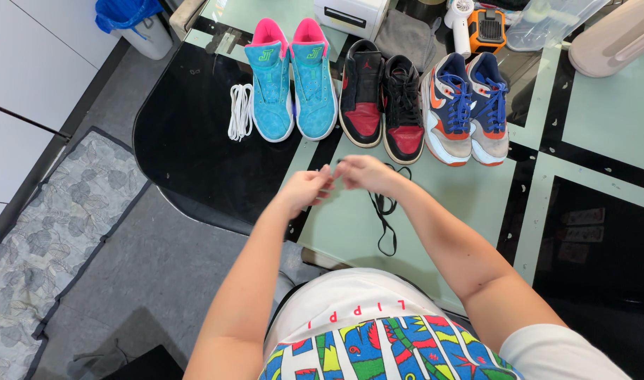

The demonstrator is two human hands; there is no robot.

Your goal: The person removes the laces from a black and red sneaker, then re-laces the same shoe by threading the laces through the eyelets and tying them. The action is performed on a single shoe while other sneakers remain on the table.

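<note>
Both hands meet over a glass table (434,197), just in front of a row of three pairs of shoes. The left hand (306,188) is curled, its fingertips pinched together toward the right hand; what it grips is too small to tell. The right hand (363,173) is likewise half-closed, fingers pinched on the end of a black lace (385,214), which hangs from it and trails across the table toward the person. Directly behind the hands stands the black-and-red pair (382,102). Left of that pair sits the turquoise pair (292,81) with pink collars, and left again a coiled white lace (240,111). Right of the black-and-red pair is the blue, grey and orange pair (466,105). Behind it lie a white box (350,15) and a grey cloth (406,35).
</note>
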